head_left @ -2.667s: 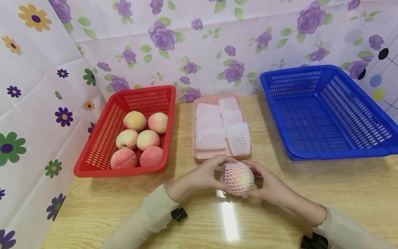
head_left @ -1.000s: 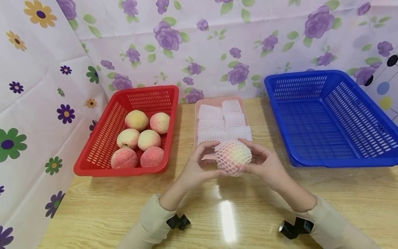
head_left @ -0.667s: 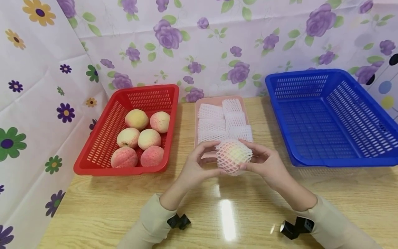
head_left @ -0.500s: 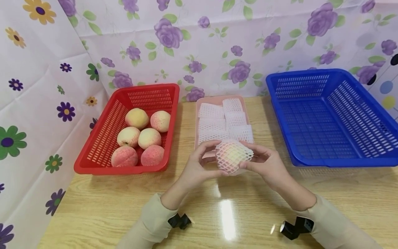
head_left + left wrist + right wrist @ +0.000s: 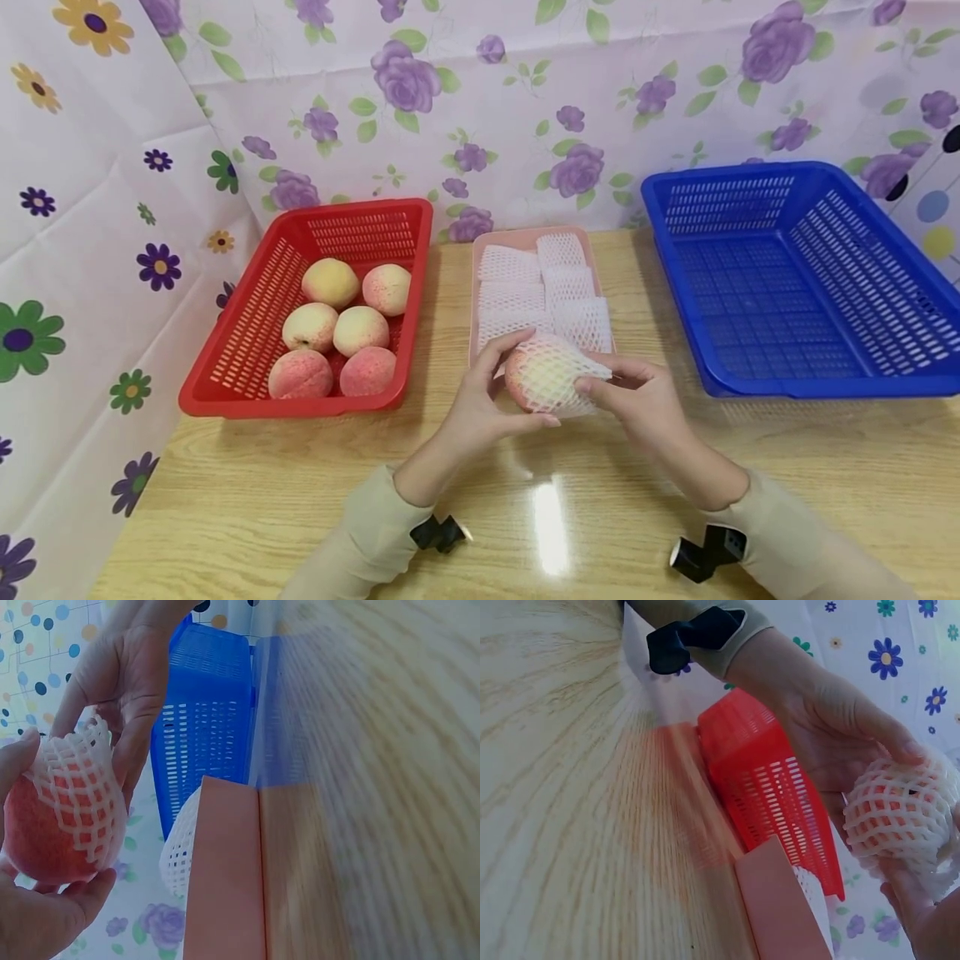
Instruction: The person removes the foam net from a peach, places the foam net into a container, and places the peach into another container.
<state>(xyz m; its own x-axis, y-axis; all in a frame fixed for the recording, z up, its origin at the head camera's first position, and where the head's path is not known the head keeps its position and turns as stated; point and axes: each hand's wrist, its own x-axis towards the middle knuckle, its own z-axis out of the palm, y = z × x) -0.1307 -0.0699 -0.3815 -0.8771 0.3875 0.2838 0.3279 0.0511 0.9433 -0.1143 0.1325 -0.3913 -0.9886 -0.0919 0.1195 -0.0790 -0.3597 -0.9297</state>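
A peach point(image 5: 516, 379) is held above the table, in front of the pink tray. A white foam net point(image 5: 561, 373) covers most of it, but its left side is bare. My left hand point(image 5: 480, 404) grips the peach from the left, thumb below and fingers above. At the other side, my right hand point(image 5: 647, 404) pinches the gathered right end of the net. The left wrist view shows red bare skin on the peach point(image 5: 34, 832), with the net point(image 5: 79, 795) bunched toward the right hand point(image 5: 131, 682). Some fingertips are hidden behind the fruit.
A red basket point(image 5: 197, 398) with several peaches stands at the left. Behind the hands, a pink tray point(image 5: 476, 275) holds several flat foam nets point(image 5: 510, 296). A blue basket point(image 5: 757, 275) with nothing inside stands at the right. Patterned cloth point(image 5: 510, 125) backs the table point(image 5: 315, 492).
Over the last half second the net has shifted right on the peach, baring its left side. Earlier, both hands lifted the peach up and toward the tray.
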